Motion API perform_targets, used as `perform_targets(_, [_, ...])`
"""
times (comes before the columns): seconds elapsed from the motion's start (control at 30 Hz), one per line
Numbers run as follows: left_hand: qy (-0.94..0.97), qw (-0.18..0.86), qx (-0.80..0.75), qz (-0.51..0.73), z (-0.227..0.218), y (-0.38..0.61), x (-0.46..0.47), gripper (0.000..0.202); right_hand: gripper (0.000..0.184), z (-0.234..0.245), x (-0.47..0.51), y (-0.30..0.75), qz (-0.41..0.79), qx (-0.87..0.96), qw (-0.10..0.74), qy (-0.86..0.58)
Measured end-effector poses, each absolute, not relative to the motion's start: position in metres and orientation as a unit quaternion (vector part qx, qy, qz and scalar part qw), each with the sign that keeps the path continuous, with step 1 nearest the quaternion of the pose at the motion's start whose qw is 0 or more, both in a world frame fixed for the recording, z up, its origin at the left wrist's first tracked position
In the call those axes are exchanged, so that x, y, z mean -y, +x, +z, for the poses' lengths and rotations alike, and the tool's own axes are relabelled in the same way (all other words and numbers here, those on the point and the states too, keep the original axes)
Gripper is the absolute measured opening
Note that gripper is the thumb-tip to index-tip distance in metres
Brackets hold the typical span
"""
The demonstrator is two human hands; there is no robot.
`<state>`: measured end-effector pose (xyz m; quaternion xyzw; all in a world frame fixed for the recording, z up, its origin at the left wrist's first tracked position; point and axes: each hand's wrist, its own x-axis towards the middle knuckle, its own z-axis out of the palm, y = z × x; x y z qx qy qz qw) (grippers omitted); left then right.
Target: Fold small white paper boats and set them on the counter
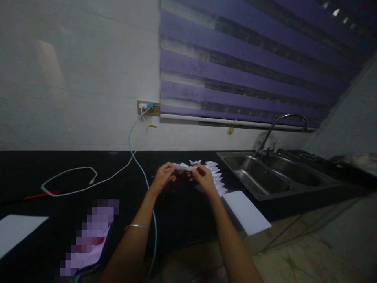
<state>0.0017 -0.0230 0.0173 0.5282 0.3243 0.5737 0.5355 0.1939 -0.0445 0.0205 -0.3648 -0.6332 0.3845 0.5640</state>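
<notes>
Between my two hands, above the black counter, is a small folded piece of white paper (pixel 183 167). My left hand (pixel 163 177) pinches its left end between thumb and fingers. At the other end, the thumb and fingers of my right hand (pixel 204 177) are closed on it. Several white folded paper pieces (pixel 217 179) with pointed tips lie in a row just right of my right hand, partly hidden by it. One more pointed paper piece (pixel 195 162) rests behind the right hand. A flat white sheet (pixel 247 212) lies nearer the counter's front edge.
A double steel sink (pixel 265 173) with a curved faucet (pixel 273 127) is to the right. A teal cable (pixel 138 163) and a white cable (pixel 113 175) run from the wall socket (pixel 149 107) over the counter. On the left are a blurred-out screen (pixel 94 236), a red pen-like object (pixel 44 194) and white paper (pixel 17 232).
</notes>
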Motion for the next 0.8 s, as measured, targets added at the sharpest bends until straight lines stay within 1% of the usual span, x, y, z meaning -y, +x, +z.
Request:
perform_targets(0.2, [0.533, 0.53, -0.336, 0.568, 0.018, 0.001, 0.022, 0.042, 0.028, 0.019, 0.041, 0.194, 0.421, 0.612, 0.572, -0.349])
perform_targets(0.33, [0.535, 0.527, -0.338, 0.567, 0.017, 0.001, 0.023, 0.044, 0.028, 0.017, 0.04, 0.195, 0.413, 0.6, 0.584, -0.357])
perform_targets(0.4, [0.54, 0.523, -0.336, 0.568, 0.016, 0.001, 0.024, 0.042, 0.031, 0.016, 0.04, 0.195, 0.415, 0.592, 0.588, -0.362])
perform_targets(0.5, [0.541, 0.525, -0.329, 0.568, 0.015, 0.001, 0.023, 0.039, 0.041, 0.015, 0.04, 0.193, 0.415, 0.584, 0.591, -0.37])
perform_targets(0.6, [0.54, 0.531, -0.322, 0.569, 0.012, 0.003, 0.021, 0.039, 0.04, 0.015, 0.041, 0.192, 0.393, 0.586, 0.594, -0.387])
perform_targets(0.7, [0.543, 0.529, -0.327, 0.564, 0.006, 0.007, 0.018, 0.045, 0.036, 0.014, 0.042, 0.19, 0.371, 0.594, 0.586, -0.408])
perform_targets(0.8, [0.548, 0.529, -0.329, 0.559, 0.003, 0.011, 0.016, 0.06, 0.033, 0.015, 0.043, 0.189, 0.361, 0.602, 0.577, -0.418])
